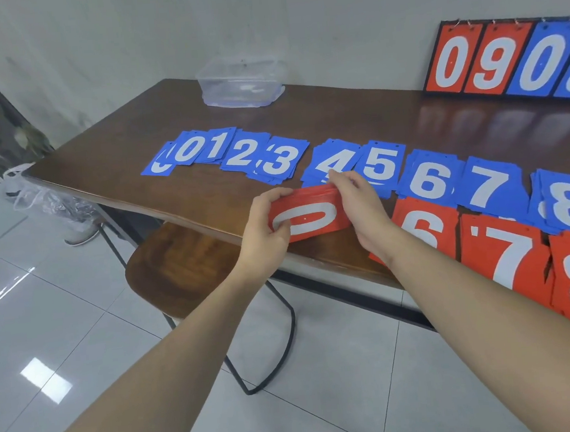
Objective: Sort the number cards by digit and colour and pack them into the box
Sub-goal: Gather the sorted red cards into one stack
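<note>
A stack of red cards [307,215] sits at the centre of the frame, held over the near edge of the dark wooden table [128,153]. The top card is red with a large white 0, and the stack lies on its side — its long axis runs left to right across the picture, so the digit reads sideways. The left hand [267,230] grips the stack's left end, thumb on the face and fingers curled behind. The right hand [361,203] grasps the right end, fingers curled over the upper edge.

Behind the hands, a row of blue card piles [378,167] runs from the middle left down toward the right edge, showing white digits 0 to 8, each upright and overlapping its neighbour. In the lower right lie red card piles [504,249] — 6, 7 and 8 — just below the blue ones. A clear plastic box [240,83] stands at the far side of the table, upper centre, well apart from the cards. A scoreboard [510,58] reading 0 9 0 9 leans against the wall at upper right.
</note>
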Motion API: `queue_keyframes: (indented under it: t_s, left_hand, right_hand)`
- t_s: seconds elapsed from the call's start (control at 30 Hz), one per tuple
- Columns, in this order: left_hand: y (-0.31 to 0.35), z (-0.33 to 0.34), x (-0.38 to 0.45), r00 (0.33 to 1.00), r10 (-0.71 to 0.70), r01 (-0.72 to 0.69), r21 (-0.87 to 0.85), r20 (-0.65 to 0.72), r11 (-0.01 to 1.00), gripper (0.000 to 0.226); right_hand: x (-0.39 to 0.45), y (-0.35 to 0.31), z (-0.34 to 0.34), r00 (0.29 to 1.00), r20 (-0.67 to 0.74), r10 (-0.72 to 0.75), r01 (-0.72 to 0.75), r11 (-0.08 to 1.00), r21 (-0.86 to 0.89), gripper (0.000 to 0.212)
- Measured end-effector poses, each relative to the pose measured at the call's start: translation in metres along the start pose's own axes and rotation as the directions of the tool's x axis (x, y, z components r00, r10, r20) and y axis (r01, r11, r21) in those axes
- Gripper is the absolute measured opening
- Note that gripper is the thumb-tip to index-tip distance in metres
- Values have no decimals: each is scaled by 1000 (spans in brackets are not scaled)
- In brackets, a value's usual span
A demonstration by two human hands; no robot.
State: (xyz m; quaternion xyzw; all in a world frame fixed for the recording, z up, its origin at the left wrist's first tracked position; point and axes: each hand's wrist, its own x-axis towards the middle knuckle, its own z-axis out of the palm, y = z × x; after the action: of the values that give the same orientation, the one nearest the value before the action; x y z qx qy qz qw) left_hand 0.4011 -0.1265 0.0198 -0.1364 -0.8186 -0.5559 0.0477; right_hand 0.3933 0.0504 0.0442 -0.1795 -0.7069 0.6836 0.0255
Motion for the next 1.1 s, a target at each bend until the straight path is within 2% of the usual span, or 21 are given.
queue_keyframes:
  t_s: [0.1, 0.2, 0.3, 0.4, 0.47, 0.53, 0.63, 0.7, 0.8, 0.9, 1.0, 1.1]
  left_hand:
    - [-4, -2, -9, 997, 54, -57, 58, 55, 997, 63]
    - [1, -4, -9, 998, 53, -54, 64, 15, 996, 59]
    - [16, -2, -5, 988, -133, 123, -112, -82, 986, 54]
    - [24, 1, -8, 941, -335, 282, -423, -54, 861, 55]
    - [28, 3, -15, 907, -419, 353, -601, 32, 717, 58]
    - [32, 11, -22, 874, -475, 403, -696, 100, 594, 60]
    - [33, 28, -34, 845, -507, 437, -766, 169, 472, 60]
    - [34, 41, -44, 829, -520, 452, -792, 204, 411, 61]
    - [34, 58, -61, 815, -513, 478, -814, 271, 330, 57]
    - [38, 75, -81, 799, -519, 510, -800, 305, 316, 46]
    - [40, 85, -97, 775, -585, 486, -816, 239, 312, 39]
    - [40, 92, -105, 742, -652, 461, -824, 156, 328, 42]
  right_hand:
    - [-6, 6, 1, 999, 28, -25, 27, 998, -61, 33]
    - [-7, 4, -2, 998, 57, -27, 36, 985, -171, 35]
    - [-9, -3, -13, 992, 112, -64, 88, 972, -218, 36]
    - [-12, 1, -42, 967, 88, -240, 255, 919, -300, 26]
    - [-17, 5, -71, 943, 107, -316, 331, 846, -418, 21]
    - [-23, 10, -102, 938, 169, -302, 343, 748, -568, 14]
    - [-29, 20, -143, 917, 242, -318, 379, 503, -777, 14]
    - [-35, 26, -158, 897, 308, -318, 409, 331, -850, 28]
    - [-44, 39, -166, 839, 444, -313, 518, 211, -829, 36]
    - [-52, 48, -160, 774, 561, -292, 624, 202, -755, 38]
    - [-58, 55, -153, 746, 614, -256, 663, 203, -721, 42]
    - [-60, 56, -154, 755, 593, -280, 654, 249, -714, 26]
